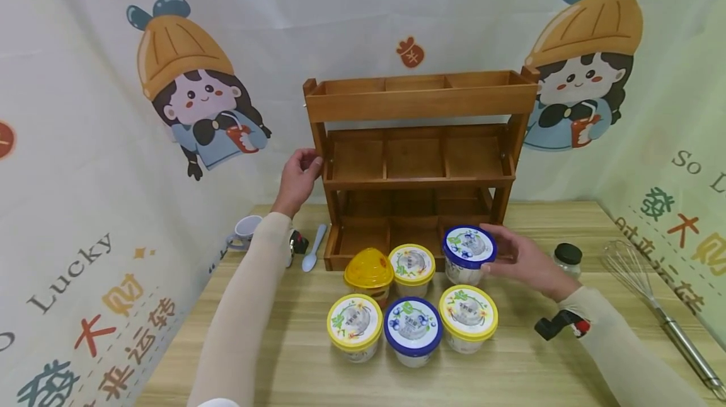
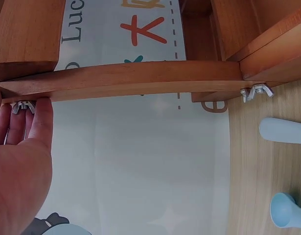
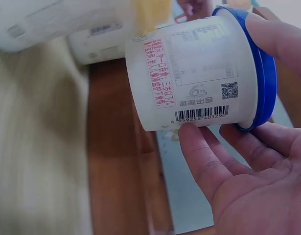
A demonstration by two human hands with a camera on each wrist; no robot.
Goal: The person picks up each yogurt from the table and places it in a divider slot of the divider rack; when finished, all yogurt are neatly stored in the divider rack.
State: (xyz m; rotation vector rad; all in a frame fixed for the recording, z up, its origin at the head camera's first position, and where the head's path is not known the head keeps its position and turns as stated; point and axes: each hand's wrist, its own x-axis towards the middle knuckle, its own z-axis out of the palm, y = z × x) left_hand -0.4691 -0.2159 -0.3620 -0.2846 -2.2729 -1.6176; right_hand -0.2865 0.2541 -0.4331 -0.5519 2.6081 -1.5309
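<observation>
My left hand (image 1: 299,177) grips the left upright of a brown wooden rack (image 1: 411,104). The left wrist view shows its fingers around a wing nut (image 2: 24,106) on that upright. Between thumb and fingers, my right hand (image 1: 527,262) holds a white tub with a blue lid (image 1: 469,244), in front of the rack's lower right. Whether its base touches the table cannot be told. Nearby stand several yellow-lidded tubs (image 1: 355,320), another blue-lidded tub (image 1: 413,326) and a container with a domed yellow top (image 1: 369,268).
Left of the rack are a light blue spoon (image 1: 314,249) and a white mug (image 1: 247,228). On the right are a black-lidded jar (image 1: 568,257) and a metal whisk (image 1: 652,300). Printed cloth (image 1: 363,35) hangs behind the wooden table (image 1: 317,382).
</observation>
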